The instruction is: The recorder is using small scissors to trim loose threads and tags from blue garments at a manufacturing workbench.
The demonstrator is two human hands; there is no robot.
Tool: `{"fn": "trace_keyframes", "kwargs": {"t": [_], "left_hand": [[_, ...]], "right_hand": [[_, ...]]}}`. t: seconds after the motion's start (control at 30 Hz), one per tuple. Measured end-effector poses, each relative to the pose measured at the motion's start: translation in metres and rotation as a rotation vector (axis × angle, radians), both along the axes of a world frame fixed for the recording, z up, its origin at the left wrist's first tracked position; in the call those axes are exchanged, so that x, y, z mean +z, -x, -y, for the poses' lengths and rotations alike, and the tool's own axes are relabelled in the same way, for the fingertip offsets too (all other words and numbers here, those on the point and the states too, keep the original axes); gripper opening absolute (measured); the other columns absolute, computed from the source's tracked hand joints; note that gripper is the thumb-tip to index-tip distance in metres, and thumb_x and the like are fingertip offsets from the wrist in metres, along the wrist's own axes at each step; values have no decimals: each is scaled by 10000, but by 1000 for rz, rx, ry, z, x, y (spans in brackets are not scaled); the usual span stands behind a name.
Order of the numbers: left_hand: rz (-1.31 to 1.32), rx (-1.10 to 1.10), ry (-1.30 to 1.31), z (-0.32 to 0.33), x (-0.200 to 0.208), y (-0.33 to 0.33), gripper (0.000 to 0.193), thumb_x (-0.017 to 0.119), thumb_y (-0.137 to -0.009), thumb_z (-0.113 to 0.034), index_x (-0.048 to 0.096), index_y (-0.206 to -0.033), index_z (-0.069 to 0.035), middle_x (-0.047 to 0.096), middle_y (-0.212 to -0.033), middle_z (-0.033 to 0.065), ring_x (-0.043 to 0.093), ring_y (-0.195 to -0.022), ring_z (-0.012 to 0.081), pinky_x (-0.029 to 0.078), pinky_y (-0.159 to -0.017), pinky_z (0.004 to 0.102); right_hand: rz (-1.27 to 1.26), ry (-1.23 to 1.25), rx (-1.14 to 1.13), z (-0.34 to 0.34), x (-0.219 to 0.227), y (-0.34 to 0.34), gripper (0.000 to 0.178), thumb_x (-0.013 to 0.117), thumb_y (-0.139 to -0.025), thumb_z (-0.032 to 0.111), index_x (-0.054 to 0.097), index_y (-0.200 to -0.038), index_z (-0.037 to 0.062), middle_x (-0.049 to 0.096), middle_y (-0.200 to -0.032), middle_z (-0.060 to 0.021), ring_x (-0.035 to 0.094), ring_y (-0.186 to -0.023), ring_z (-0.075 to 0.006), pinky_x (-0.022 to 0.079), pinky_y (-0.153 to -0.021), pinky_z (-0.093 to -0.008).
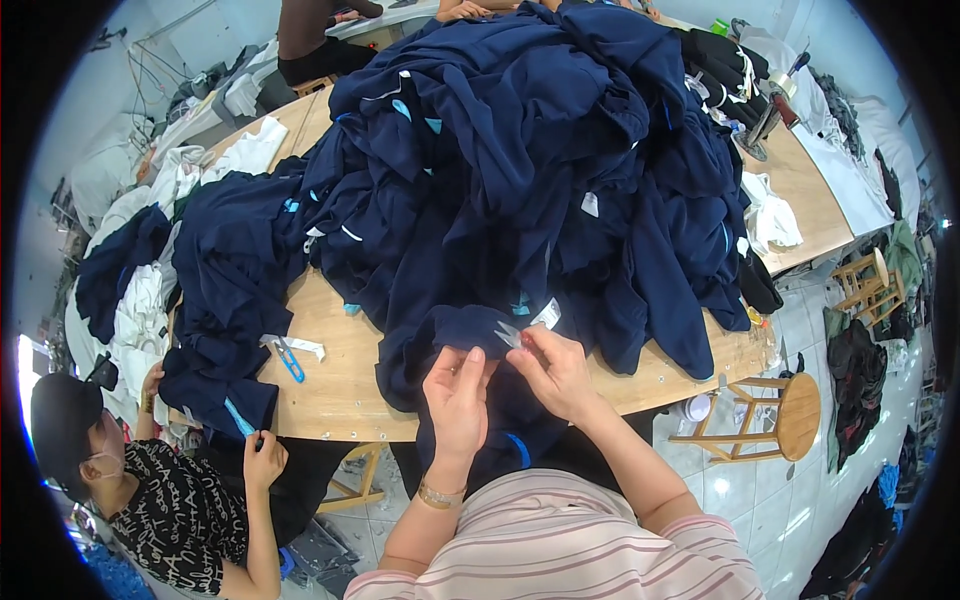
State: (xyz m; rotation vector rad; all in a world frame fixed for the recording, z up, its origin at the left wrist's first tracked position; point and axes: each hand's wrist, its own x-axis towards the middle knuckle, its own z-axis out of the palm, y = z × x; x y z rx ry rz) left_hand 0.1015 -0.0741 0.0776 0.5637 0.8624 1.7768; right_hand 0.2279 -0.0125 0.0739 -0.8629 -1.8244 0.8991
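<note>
I am seeing the right hand [562, 376] gripping snips [508, 335] with closed fingers, near navy cloth [445, 327]; the left hand's [457, 405] grip I cannot tell.

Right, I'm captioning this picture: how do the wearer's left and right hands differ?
The left hand shows no tool, while the right hand grips small snips with their blades showing. The left hand has a gold-toned bracelet at its wrist; the right hand shows none. Both are bare, with thumb and fingers drawn close, near the navy fabric.
</note>
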Motion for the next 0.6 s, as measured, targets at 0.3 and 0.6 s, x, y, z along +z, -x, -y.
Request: {"fn": "trace_keyframes", "kwargs": {"t": [0.3,0.6], "left_hand": [[-311,96,7,3,1,-1,189,562,-904,-37,583,-1067,56,626,-990,60,559,-888,88,428,-835,201],[-390,139,10,5,9,-5,145,576,-883,6,582,-1014,68,614,-951,49,545,-869,81,420,-816,194]], "right_hand": [[238,-246,-4,-4,-1,-6,323,622,-844,355,550,-771,48,562,-645,-82,554,-523,-255,405,-457,-323],[299,-355,-45,-6,2,-7,344,635,-822,400,559,-754,73,560,-632,-59,540,-492,-238,400,-449,-312]]}}
